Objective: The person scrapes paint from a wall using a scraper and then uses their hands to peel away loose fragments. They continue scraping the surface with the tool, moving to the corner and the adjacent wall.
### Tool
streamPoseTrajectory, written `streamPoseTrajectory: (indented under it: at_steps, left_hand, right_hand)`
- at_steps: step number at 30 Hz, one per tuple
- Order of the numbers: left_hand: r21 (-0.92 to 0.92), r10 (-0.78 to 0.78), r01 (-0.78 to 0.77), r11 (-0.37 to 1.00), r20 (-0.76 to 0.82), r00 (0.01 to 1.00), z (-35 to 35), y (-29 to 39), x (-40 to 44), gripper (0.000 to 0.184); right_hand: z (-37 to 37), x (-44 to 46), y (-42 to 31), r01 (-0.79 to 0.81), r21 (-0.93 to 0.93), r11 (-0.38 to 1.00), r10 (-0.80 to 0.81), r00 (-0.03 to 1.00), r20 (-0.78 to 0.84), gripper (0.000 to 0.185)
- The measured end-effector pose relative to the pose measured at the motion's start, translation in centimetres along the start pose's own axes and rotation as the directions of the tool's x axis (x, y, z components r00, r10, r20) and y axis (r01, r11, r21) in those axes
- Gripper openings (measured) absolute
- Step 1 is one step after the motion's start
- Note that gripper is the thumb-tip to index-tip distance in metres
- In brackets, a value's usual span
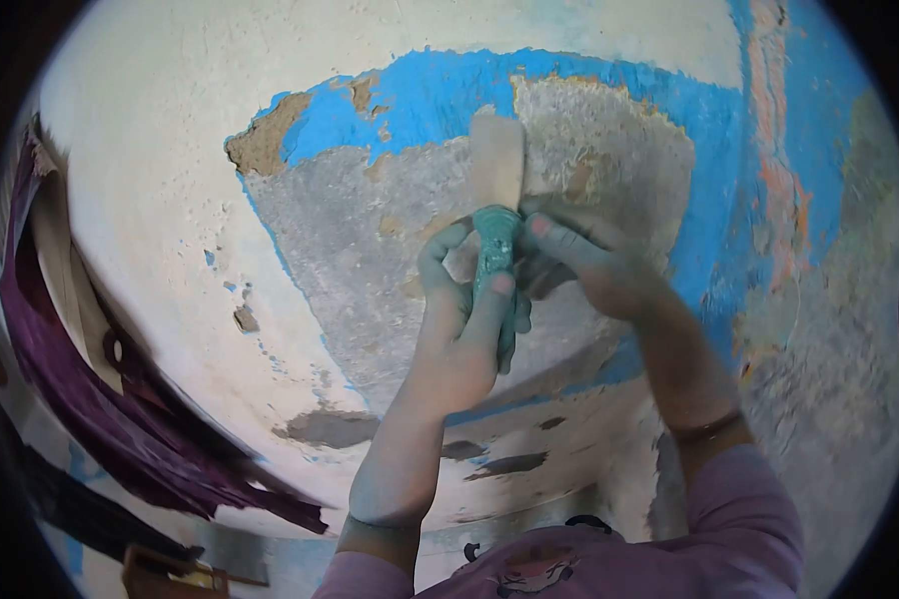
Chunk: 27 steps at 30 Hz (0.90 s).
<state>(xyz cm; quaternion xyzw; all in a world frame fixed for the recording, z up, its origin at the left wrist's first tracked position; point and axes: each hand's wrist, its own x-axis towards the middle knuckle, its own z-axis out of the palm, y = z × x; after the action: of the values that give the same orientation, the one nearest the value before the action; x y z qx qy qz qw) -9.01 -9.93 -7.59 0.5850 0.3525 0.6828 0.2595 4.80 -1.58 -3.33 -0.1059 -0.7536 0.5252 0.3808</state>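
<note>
My left grip [459, 324] is closed around the green handle [495, 240] of a scraper [497, 165], near the centre of the frame. My thumb lies along the handle and the fingers curl about it. The scraper stands upright in the picture, its flat, pale blade pointing to the top of the frame; I cannot tell whether the blade touches the wall behind it. My right grip [594, 265], right of centre, is just beside the handle with its fingers bent; they are blurred and partly in shadow, so I cannot tell whether they touch the scraper or pinch anything.

Behind both grips spreads a rough grey patch [340, 240] of bare wall. Blue paint [430, 100] borders it above and to the right, and a brown broken spot [270, 140] sits at its upper left corner. Cream wall [150, 190] fills the upper left of the frame. An orange-pink strip [772, 130] runs down through blue at the upper right. Purple cloth [50, 319] hangs along the left edge, and my mauve sleeve [739, 509] shows at the lower right.
</note>
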Motion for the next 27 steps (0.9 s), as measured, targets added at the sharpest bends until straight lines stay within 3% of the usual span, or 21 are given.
streamPoseTrajectory:
  at_steps: [1, 3, 6, 8, 10, 12, 13, 15, 18, 21, 24, 26, 27]
  left_hand:
    - [0.006, 0.007, -0.007, 1.0, -0.036, 0.999, 0.7, -0.1, -0.2, 0.046]
    - [-0.014, -0.062, 0.062, 0.998, -0.03, 0.998, 2.4, 0.2, -0.5, 0.053]
    - [-0.003, 0.001, -0.001, 1.0, -0.182, 0.983, 5.6, -0.2, -0.7, 0.057]
    - [0.079, 0.068, -0.053, 0.995, -0.208, 0.976, 6.9, -0.6, -1.3, 0.057]
    - [0.155, 0.138, -0.105, 0.982, -0.222, 0.965, 8.2, -1.2, -1.7, 0.057]
    - [0.453, 0.413, -0.306, 0.837, -0.158, 0.897, 9.3, -2.2, -1.6, 0.045]
    - [0.63, 0.508, -0.337, 0.7, -0.107, 0.855, 9.5, -2.2, -0.9, 0.026]
    - [0.583, 0.458, -0.276, 0.764, -0.189, 0.869, 9.9, -3.5, -1.4, 0.021]
    - [0.465, 0.379, -0.221, 0.857, -0.278, 0.883, 10.5, -4.7, -1.4, 0.014]
    - [0.423, 0.453, -0.294, 0.857, -0.346, 0.822, 10.6, -4.6, -0.9, 0.013]
    - [0.486, 0.407, -0.228, 0.844, -0.303, 0.862, 11.0, -3.1, -1.1, 0.016]
    - [0.633, 0.392, -0.193, 0.75, -0.19, 0.9, 10.8, -2.9, -0.6, 0.022]
    - [0.599, 0.398, -0.2, 0.776, -0.219, 0.891, 11.1, -3.2, -0.3, 0.019]
  right_hand:
    - [-0.2, 0.6, 1.1, -0.001, 0.001, 1.0, 0.001, 0.999, 0.037, 0.038]
    - [-0.4, 1.5, 3.1, -0.01, 0.503, 0.864, -0.062, 0.99, 0.127, 0.037]
    - [-1.1, 1.9, 3.8, -0.014, 0.679, 0.734, -0.176, 0.962, 0.21, 0.035]
    - [-1.1, 1.8, 3.5, -0.071, 0.711, 0.7, -0.141, 0.962, 0.235, 0.034]
    - [-0.9, 1.8, 3.5, 0.106, 0.65, 0.753, -0.182, 0.982, 0.05, 0.04]
    - [-1.5, 1.8, 2.8, 0.079, 0.681, 0.728, -0.143, 0.989, 0.039, 0.04]
    - [-2.0, 1.9, 2.6, 0.01, 0.752, 0.659, -0.136, 0.985, 0.106, 0.037]
    - [-2.4, 2.6, 2.7, -0.139, 0.858, 0.494, -0.098, 0.972, 0.214, 0.034]
    - [-3.0, 4.0, 3.3, -0.255, 0.894, 0.37, -0.145, 0.934, 0.326, 0.031]
    - [-2.6, 3.9, 2.6, -0.218, 0.875, 0.432, -0.103, 0.952, 0.288, 0.028]
    - [-2.7, 3.8, 2.0, -0.272, 0.856, 0.44, -0.038, 0.946, 0.321, 0.025]
    - [-3.1, 3.7, 1.9, -0.287, 0.845, 0.451, -0.014, 0.945, 0.328, 0.023]
    - [-3.2, 3.6, 1.9, -0.303, 0.832, 0.464, 0.007, 0.941, 0.339, 0.021]
